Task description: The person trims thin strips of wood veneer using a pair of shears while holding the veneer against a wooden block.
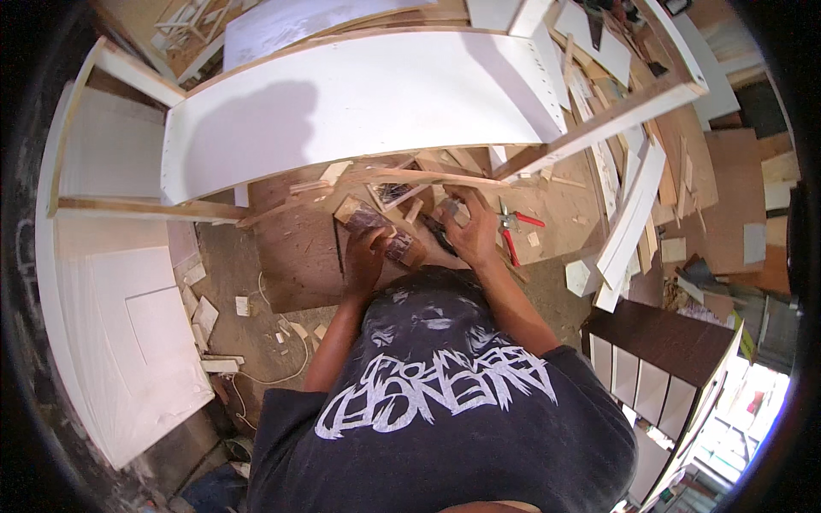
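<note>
A single head-worn view looks steeply down from above the person's own chest, so the dark printed shirt (445,393) fills the lower middle and both forearms rise from it toward the centre. The left hand (363,261) and right hand (470,231) sit close under the lens, just above the shirt. The camera faces forward and down onto the floor workspace: beyond the hands lies a white panel (359,103), its edges bowed by the fisheye. A dark rim rings the picture's corners.
</note>
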Demonstrator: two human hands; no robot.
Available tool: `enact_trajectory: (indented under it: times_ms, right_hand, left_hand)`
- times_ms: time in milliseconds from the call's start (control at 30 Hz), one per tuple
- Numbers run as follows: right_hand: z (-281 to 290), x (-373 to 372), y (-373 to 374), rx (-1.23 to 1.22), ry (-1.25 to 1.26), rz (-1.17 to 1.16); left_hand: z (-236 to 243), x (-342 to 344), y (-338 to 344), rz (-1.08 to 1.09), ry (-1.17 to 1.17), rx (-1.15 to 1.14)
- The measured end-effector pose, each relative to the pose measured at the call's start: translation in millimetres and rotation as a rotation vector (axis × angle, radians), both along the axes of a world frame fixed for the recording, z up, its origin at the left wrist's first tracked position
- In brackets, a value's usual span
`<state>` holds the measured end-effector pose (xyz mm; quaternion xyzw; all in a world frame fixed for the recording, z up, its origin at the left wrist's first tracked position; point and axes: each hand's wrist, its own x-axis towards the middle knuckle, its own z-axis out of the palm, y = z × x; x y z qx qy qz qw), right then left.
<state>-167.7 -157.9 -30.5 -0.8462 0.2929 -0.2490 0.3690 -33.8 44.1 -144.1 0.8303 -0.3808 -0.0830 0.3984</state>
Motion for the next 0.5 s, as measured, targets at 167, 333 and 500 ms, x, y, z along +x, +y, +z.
enact_trajectory:
  times_ms: [167, 333, 500]
  right_hand:
    - [-81, -76, -26, -0.070, 0.088, -0.133]
    - [-134, -151, -57, -0.168, 0.484, -0.473]
    - [-130, -153, -76, -0.119, 0.647, -0.366]
  left_hand:
    - [-17, -2, 4, -0.078, 0.102, -0.008]
    - [4, -21, -21, -0.006, 0.115, -0.087]
    - [17, -35, -37, -0.019, 0.320, -0.142]
